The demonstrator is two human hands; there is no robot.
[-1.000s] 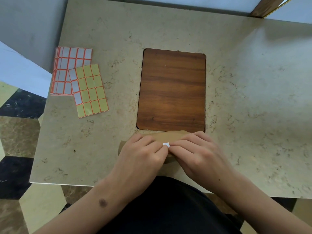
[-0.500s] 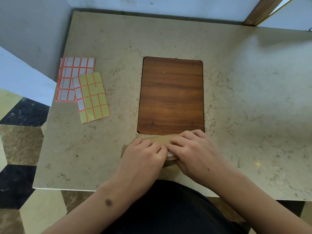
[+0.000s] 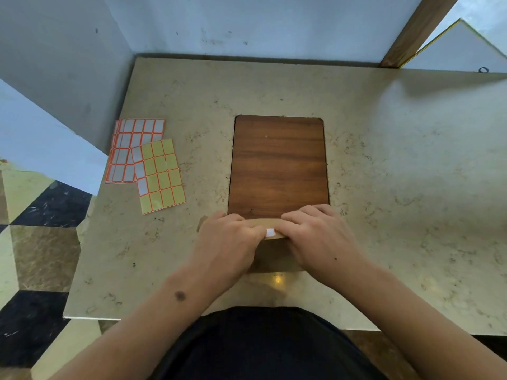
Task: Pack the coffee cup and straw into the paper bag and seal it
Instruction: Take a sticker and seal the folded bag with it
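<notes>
Both hands, left hand (image 3: 229, 242) and right hand (image 3: 318, 237), press the paper bag (image 3: 274, 257) fold; the white sticker (image 3: 270, 232) between their fingertips may lift if pressed unevenly.

- A beige marbled table (image 3: 384, 160) is standing against a pale wall (image 3: 247, 23).
- A dark wooden board (image 3: 278, 165) is lying flat at the table's middle, its long sides running toward the far edge.
- A white label sheet (image 3: 129, 144) with orange borders is lying near the table's left edge.
- A yellow label sheet (image 3: 162, 176) is lying tilted, overlapping the white sheet's near right corner.
- A checkered floor (image 3: 41, 242) is showing beyond the left edge.
</notes>
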